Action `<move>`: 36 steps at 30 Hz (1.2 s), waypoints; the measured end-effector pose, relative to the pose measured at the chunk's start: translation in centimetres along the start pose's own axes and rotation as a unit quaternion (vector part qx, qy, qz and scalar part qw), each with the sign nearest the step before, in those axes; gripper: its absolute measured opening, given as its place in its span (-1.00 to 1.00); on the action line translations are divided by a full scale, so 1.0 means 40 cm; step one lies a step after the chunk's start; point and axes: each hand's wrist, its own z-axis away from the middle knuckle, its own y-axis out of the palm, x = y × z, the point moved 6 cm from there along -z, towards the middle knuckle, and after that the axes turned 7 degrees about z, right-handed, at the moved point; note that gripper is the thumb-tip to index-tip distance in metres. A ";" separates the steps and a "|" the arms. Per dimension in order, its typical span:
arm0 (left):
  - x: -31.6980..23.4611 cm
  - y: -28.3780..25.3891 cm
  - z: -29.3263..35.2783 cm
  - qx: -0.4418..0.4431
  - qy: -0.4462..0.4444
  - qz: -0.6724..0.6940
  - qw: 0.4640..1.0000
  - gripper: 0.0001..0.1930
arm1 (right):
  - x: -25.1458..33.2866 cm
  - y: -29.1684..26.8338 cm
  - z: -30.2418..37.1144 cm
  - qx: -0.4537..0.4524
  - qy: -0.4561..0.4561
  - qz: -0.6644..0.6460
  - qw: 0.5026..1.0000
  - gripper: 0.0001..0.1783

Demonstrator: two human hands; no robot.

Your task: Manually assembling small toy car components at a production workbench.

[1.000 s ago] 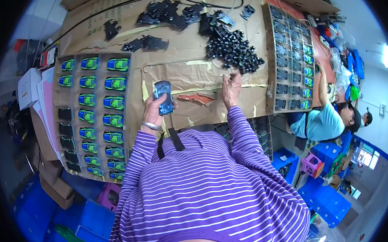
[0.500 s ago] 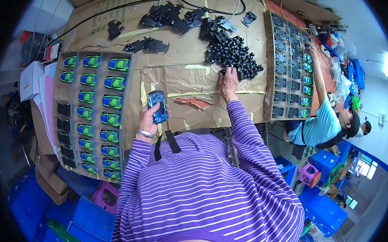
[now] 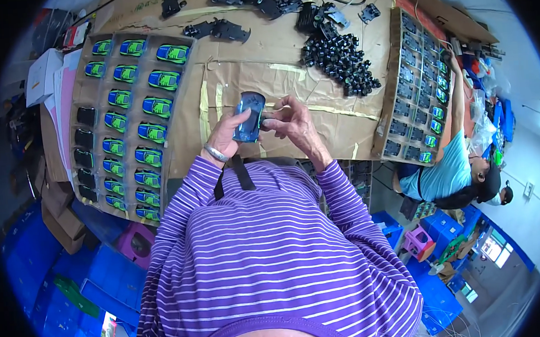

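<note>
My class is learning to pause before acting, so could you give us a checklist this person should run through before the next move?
1. Blue car-shaped piece held: ok, in the left hand, thumb across it.
2. Right hand in position: ok, close by the piece's right side.
3. Small part pinched in the right fingers: cannot tell, too small to see.
4. Black parts pile uncovered: ok, in plain view on the cardboard.
5. Left tray filled alike: not ok, blue-green cars and black pieces share it.
6. Co-worker's hand clear: ok, over at the right tray.
</note>
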 end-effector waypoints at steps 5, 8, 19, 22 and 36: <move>-0.005 0.021 0.019 -0.007 0.008 0.020 1.000 -0.63 | -0.114 -0.006 0.001 0.046 0.066 -0.262 0.962 -0.82; -0.009 0.049 0.032 -0.024 0.005 0.003 1.000 -0.64 | -0.153 0.017 0.011 0.096 0.094 -0.369 0.920 -0.85; -0.001 0.030 0.022 -0.050 0.029 -0.005 0.998 -0.67 | -0.112 0.023 0.023 0.016 0.062 -0.375 0.925 -0.75; 0.000 0.032 0.018 -0.047 0.052 -0.035 0.997 -0.65 | -0.019 -0.004 0.047 -0.121 -0.012 -0.209 0.970 -0.74; 0.022 0.109 0.017 0.034 0.097 -0.278 0.955 -0.43 | 0.122 0.032 0.088 -0.256 -0.308 0.276 0.873 -0.54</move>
